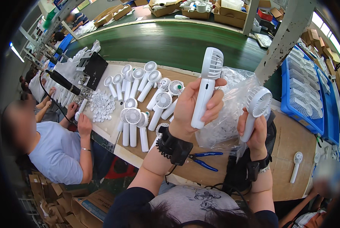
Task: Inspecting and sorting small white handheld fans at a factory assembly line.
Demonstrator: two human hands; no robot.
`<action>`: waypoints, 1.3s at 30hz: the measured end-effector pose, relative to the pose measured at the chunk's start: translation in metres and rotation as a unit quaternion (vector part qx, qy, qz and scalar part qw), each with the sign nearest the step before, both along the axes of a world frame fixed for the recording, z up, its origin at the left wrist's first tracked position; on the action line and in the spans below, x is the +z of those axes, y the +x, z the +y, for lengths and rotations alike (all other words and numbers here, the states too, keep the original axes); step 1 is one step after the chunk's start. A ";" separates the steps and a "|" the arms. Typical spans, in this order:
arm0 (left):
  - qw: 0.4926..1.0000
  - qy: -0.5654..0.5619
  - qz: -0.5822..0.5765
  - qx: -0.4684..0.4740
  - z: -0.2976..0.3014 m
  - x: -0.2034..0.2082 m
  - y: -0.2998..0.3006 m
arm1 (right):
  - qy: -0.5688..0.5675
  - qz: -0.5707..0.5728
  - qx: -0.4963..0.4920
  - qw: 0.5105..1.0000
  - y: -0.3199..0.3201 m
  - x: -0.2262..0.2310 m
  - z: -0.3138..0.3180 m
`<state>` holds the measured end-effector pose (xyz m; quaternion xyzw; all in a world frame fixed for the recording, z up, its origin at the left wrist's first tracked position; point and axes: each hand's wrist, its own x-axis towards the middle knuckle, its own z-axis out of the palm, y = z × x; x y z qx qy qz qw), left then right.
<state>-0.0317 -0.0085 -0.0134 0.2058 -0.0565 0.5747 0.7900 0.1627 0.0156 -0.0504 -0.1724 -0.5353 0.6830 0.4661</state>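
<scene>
White fan [207, 80], hdl [201, 104] clasped in L fingers [215, 101], 2nd fan's [259, 103] hdl in R fingers [242, 122].

Handheld fans [203, 99]: smooth white plastic, low sheen. Bag [212, 139]: clear plastic film, glossy, creased. Conveyor belt [151, 41]: smooth, glossy green. Post [284, 41]: apparently metal, paint chipped, rough. Crate [304, 124]: shiny blue plastic. Tabletop [289, 146]: matt brown, board-like. Carton [88, 211]: matt cardboard.

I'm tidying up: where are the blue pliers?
In the head view, the blue pliers lie right of the left wrist's black device, below the clear bag.
</scene>
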 end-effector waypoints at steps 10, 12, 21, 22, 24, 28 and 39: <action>0.998 -0.046 0.021 0.042 0.002 0.002 0.005 | -0.003 -0.004 -0.002 1.000 0.000 0.002 0.000; 0.997 -0.052 0.029 0.048 0.002 0.002 0.005 | 0.001 -0.004 -0.002 1.000 0.000 0.002 0.001; 0.998 -0.052 0.010 0.045 0.003 -0.002 0.001 | 0.001 -0.004 -0.001 1.000 -0.001 -0.001 0.001; 0.997 -0.054 0.010 0.046 0.003 -0.002 0.000 | 0.000 -0.004 -0.001 1.000 0.000 0.000 0.000; 0.997 -0.058 0.011 0.048 0.004 -0.002 0.001 | 0.000 -0.005 -0.005 1.000 0.000 0.001 0.000; 0.997 -0.061 -0.001 0.054 0.004 -0.002 0.000 | -0.003 -0.007 -0.007 1.000 0.000 0.000 0.002; 0.956 -0.108 -0.138 0.237 -0.001 0.006 -0.053 | -0.020 0.009 0.000 1.000 -0.001 -0.006 0.002</action>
